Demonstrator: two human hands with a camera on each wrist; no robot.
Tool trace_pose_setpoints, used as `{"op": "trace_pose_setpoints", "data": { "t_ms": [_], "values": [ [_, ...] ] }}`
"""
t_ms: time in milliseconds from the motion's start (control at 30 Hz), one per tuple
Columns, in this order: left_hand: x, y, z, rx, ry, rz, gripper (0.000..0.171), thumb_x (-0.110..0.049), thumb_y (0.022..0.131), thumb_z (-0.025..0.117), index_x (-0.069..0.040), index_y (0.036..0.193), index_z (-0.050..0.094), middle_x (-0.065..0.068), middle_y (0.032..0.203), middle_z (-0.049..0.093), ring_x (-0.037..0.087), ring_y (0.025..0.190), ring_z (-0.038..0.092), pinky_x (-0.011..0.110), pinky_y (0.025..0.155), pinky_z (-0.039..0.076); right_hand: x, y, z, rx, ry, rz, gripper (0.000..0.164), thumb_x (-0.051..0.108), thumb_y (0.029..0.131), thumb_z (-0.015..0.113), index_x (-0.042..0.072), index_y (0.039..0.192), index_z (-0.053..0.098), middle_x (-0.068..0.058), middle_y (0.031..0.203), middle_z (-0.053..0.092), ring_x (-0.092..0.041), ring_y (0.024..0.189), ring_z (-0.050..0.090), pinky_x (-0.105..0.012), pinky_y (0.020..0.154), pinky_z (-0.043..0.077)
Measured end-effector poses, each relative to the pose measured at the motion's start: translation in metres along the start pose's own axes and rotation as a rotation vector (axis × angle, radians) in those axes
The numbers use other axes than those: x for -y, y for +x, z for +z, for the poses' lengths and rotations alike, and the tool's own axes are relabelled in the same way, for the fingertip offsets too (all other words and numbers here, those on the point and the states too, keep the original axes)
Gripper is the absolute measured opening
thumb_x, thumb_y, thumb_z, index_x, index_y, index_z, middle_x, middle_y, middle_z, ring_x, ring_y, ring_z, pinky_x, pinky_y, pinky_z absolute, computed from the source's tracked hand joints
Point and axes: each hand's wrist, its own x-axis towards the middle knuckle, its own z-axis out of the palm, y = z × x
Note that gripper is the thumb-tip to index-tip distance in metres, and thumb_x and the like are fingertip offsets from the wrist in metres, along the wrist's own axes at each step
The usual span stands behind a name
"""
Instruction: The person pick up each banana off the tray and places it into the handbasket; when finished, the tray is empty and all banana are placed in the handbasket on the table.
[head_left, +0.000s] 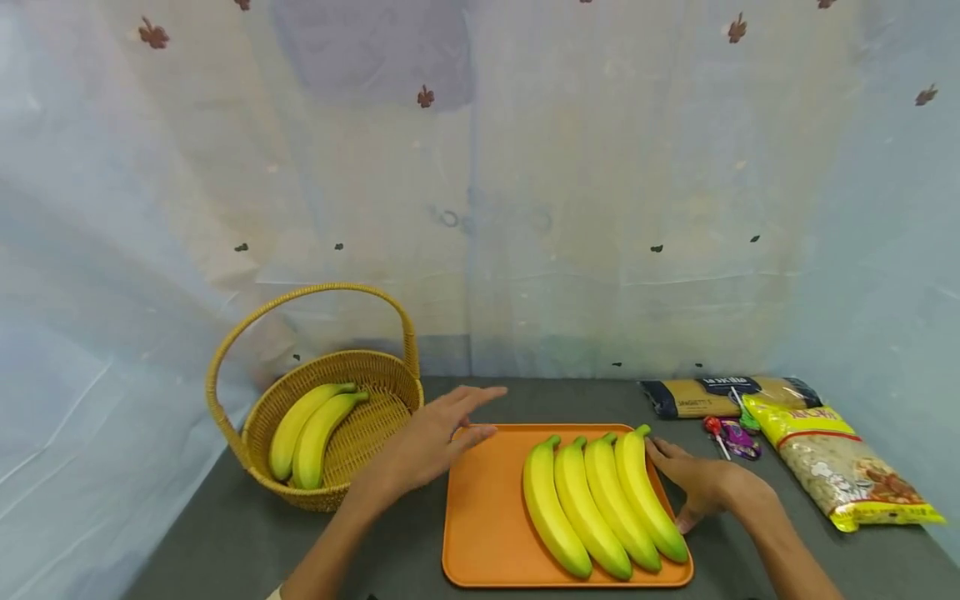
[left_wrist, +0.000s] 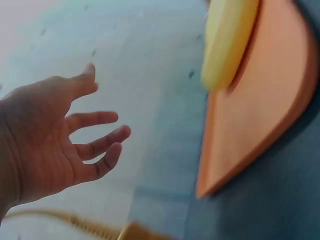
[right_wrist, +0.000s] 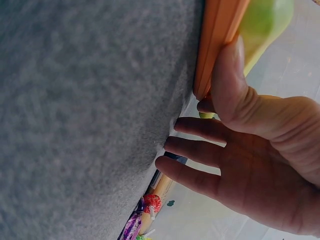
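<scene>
An orange tray (head_left: 487, 517) on the dark grey table holds several yellow bananas (head_left: 585, 508), side by side toward its right. My right hand (head_left: 701, 483) is at the tray's right edge, alongside the outermost banana (head_left: 648, 500). In the right wrist view its thumb (right_wrist: 231, 75) overlaps the tray rim and the banana, while the other fingers extend fairly straight. My left hand (head_left: 423, 442) hovers between basket and tray with spread, slightly bent fingers and nothing in it. Two more bananas (head_left: 318, 442) lie in the left part of a woven basket (head_left: 375, 371) with a tall handle.
Right of the tray lie a spaghetti pack (head_left: 697, 402), a red lollipop (head_left: 712, 427), a purple-wrapped sweet (head_left: 740, 442) and a yellow-edged food bag (head_left: 840, 467). A pale plastic sheet (head_left: 525, 208) hangs behind the table and along its sides.
</scene>
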Motion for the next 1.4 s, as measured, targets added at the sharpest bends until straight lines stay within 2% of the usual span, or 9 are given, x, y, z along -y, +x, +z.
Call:
{"op": "trace_pose_setpoints", "data": {
  "t_ms": [133,267,433,633,833,967,1100,1267,1400],
  "values": [
    [-0.013,0.005,0.033,0.215,0.004,0.128,0.049,-0.048,0.111,0.046,-0.037,0.159,0.043,-0.002,0.164,0.046,0.021,0.140,0.058,0.047,0.111,0.052,-0.006,0.006,0.003,-0.009,-0.014,0.008,0.134,0.042,0.072,0.089,0.012,0.170,0.003,-0.032,0.172,-0.002,-0.056,0.158,0.006,-0.074,0.119,0.025],
    [-0.016,0.007,0.060,0.399,0.074,0.241,0.048,-0.045,0.112,0.042,-0.034,0.158,0.046,0.002,0.168,0.041,0.019,0.141,0.058,0.037,0.113,0.051,0.017,-0.006,-0.002,-0.024,0.016,0.028,0.129,0.031,0.073,0.091,0.004,0.168,0.008,-0.035,0.171,-0.001,-0.059,0.156,0.006,-0.077,0.118,0.023],
    [-0.017,0.004,0.070,0.461,0.136,0.250,0.040,-0.041,0.110,0.049,-0.034,0.148,0.059,-0.002,0.165,0.045,0.016,0.143,0.056,0.032,0.112,0.051,0.039,-0.021,-0.009,-0.020,0.024,0.031,0.126,0.030,0.075,0.090,-0.001,0.167,0.009,-0.037,0.169,0.000,-0.061,0.155,0.007,-0.077,0.118,0.023],
    [-0.021,0.004,0.070,0.358,0.166,0.143,0.021,-0.041,0.107,0.056,-0.030,0.116,0.071,-0.002,0.148,0.058,0.006,0.109,0.067,0.031,0.096,0.055,0.046,-0.024,-0.010,-0.046,0.026,0.054,0.125,0.025,0.073,0.091,-0.004,0.166,0.013,-0.037,0.170,0.002,-0.061,0.155,0.010,-0.076,0.118,0.025],
    [-0.020,0.005,0.072,0.219,0.263,0.075,0.013,-0.034,0.097,0.074,-0.026,0.090,0.067,-0.002,0.127,0.059,0.002,0.075,0.049,0.024,0.077,0.044,0.047,-0.025,-0.011,-0.048,0.020,0.054,0.123,0.025,0.074,0.090,-0.005,0.165,0.013,-0.036,0.170,0.002,-0.061,0.155,0.011,-0.076,0.119,0.025],
    [-0.017,0.006,0.071,0.192,0.222,0.032,0.002,-0.019,0.100,0.073,-0.021,0.101,0.071,0.002,0.129,0.054,0.009,0.074,0.047,0.021,0.065,0.042,0.045,-0.024,-0.008,-0.047,0.024,0.051,0.124,0.025,0.073,0.090,-0.005,0.165,0.013,-0.038,0.169,0.003,-0.062,0.154,0.011,-0.077,0.118,0.023],
    [-0.016,0.005,0.059,0.160,0.157,0.004,0.024,-0.007,0.099,0.067,-0.016,0.120,0.073,0.011,0.138,0.051,0.012,0.068,0.047,0.019,0.056,0.038,0.046,-0.023,-0.007,-0.048,0.026,0.052,0.124,0.025,0.073,0.091,-0.005,0.165,0.013,-0.038,0.169,0.003,-0.062,0.154,0.011,-0.077,0.118,0.023],
    [-0.017,0.001,0.025,0.105,0.177,-0.038,0.040,-0.011,0.098,0.069,-0.020,0.137,0.068,0.022,0.147,0.051,0.024,0.085,0.064,0.031,0.068,0.051,0.047,-0.023,-0.007,-0.043,0.032,0.050,0.124,0.024,0.073,0.091,-0.005,0.165,0.013,-0.038,0.169,0.003,-0.062,0.154,0.012,-0.076,0.118,0.024],
    [-0.013,-0.006,-0.007,-0.011,0.212,-0.062,0.042,-0.011,0.095,0.071,-0.019,0.136,0.069,0.025,0.145,0.056,0.036,0.100,0.068,0.044,0.076,0.054,0.047,-0.024,-0.007,-0.036,0.027,0.056,0.123,0.024,0.073,0.090,-0.006,0.165,0.013,-0.038,0.169,0.003,-0.062,0.154,0.012,-0.076,0.118,0.024]
  ]
}}
